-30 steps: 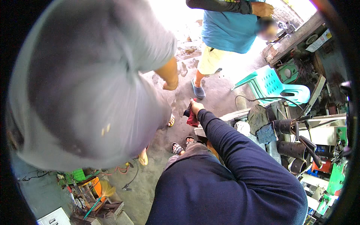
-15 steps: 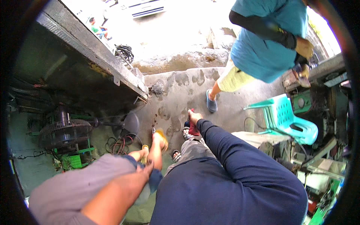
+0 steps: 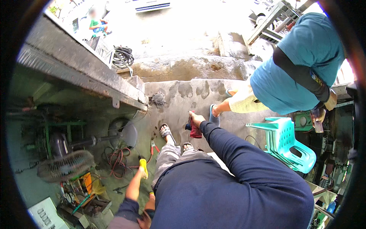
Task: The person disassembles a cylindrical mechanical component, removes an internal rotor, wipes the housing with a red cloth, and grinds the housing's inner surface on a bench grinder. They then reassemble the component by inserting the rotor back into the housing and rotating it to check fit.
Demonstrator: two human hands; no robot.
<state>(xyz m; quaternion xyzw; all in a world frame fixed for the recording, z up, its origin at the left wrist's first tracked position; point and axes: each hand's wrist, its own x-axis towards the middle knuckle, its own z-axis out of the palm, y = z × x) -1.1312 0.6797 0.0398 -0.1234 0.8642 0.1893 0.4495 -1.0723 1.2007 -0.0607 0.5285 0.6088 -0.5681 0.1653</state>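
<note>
My right hand (image 3: pixel 197 119), at the end of a navy sleeve, is closed around a piece of red and dark-blue cloth (image 3: pixel 196 132). The cloth dangles below my fingers, above the concrete floor; I cannot make out whether it is a rag or gloves. My left hand is out of the picture. Under my arm, my feet in strapped slides show, the left sandal (image 3: pixel 166 131) ahead of the other.
A person in a blue shirt (image 3: pixel 293 80) stands ahead right, holding a bottle (image 3: pixel 317 123). Stacked turquoise chairs (image 3: pixel 284 143) are at right. Another person's yellow slipper (image 3: pixel 143 166) is near my left leg, beside red cables (image 3: pixel 117 162) and a fan (image 3: pixel 65 166). A metal beam (image 3: pixel 82 72) runs along the left.
I have stepped forward, my left foot now leading. The person in blue has shifted right. The person in grey beside me has dropped back toward the lower edge. My right hand still holds the cloth.
</note>
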